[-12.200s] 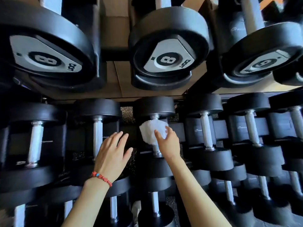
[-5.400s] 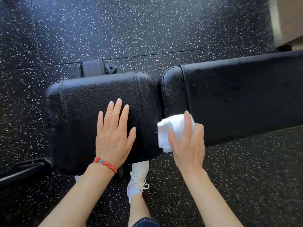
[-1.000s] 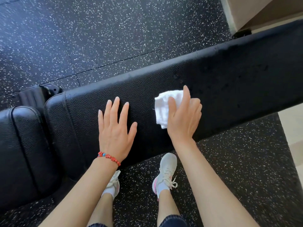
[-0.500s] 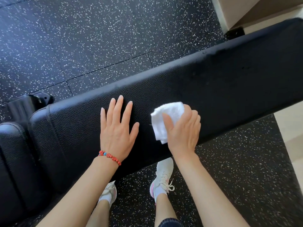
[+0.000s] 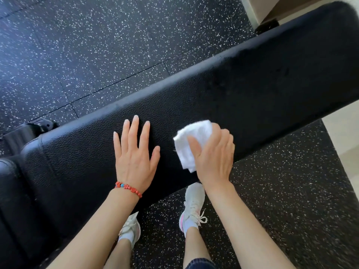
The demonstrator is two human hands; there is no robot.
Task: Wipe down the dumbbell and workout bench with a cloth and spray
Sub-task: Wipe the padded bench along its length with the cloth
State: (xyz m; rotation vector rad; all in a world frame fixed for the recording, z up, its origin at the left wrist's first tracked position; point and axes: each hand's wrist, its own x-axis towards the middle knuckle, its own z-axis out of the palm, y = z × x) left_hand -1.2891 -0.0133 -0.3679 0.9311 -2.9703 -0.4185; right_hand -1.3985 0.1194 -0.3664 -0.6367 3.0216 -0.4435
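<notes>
Right hand (image 5: 212, 154) presses crumpled white cloth (image 5: 191, 141) on pebbled bench (image 5: 252, 90) pad

bench pad (image 5: 242, 90): long black pebbled upholstery, runs diagonally from lower left to upper right, far end rounded near the top right corner. second pad section (image 5: 7, 191) butts against it at the left edge, narrow seam between. on the pad: left hand (image 5: 136, 158) flat, palm down, fingers spread; just beside it right hand (image 5: 213, 156) pressing a folded white cloth (image 5: 192, 140) onto the near edge. floor (image 5: 97, 45): black rubber tiles with white flecks, tile joints visible; two white sneakers (image 5: 194, 204) stand on it below the pad's near edge
</notes>
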